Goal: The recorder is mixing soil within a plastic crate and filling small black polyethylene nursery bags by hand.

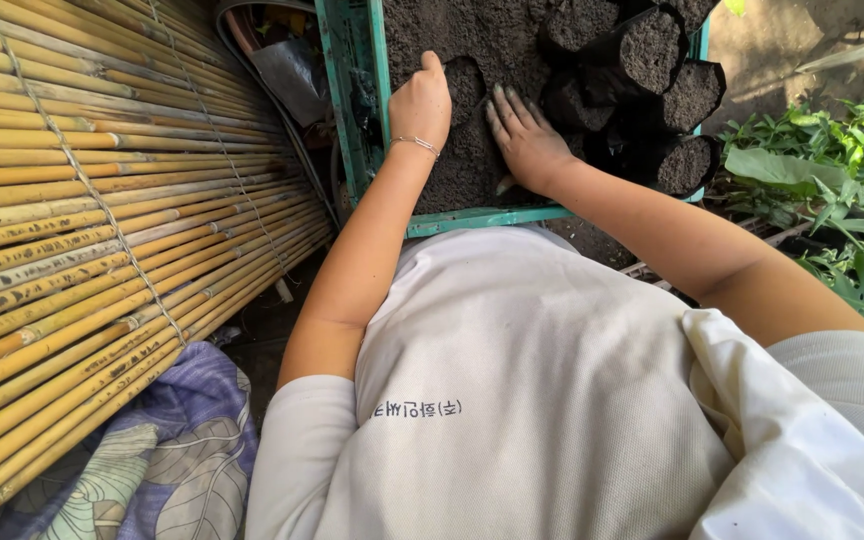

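At the far left we see a bamboo slat screen (102,200), its canes running from lower left to upper right. Below it lies a patterned cloth (167,450) with leaf shapes in purple and grey.

Next comes the teal tray (352,110), filled with dark soil (452,30). Its long axis runs away from us, toward the top of the view; its near rim crosses the view just above the white shirt (512,400).

The left hand (420,105) rests on the soil near the tray's left wall. It is curled narrow, knuckles up, with the thumb pointing away from us; a thin bracelet (417,145) circles the wrist. We cannot tell whether the curled fingers grip anything.

Between the two hands sits a soil-filled black bag (467,85), sunk among the soil with its mouth facing up. The left hand touches its left edge.

The right hand (527,140) lies flat on the soil just beside that bag, fingers spread wide and pointing up-left. It holds nothing.

Further right, a cluster of filled black bags (652,80) leans in the tray's right part, mouths tilted toward us. Green leafy plants (832,190) stand at the far right, outside the tray.
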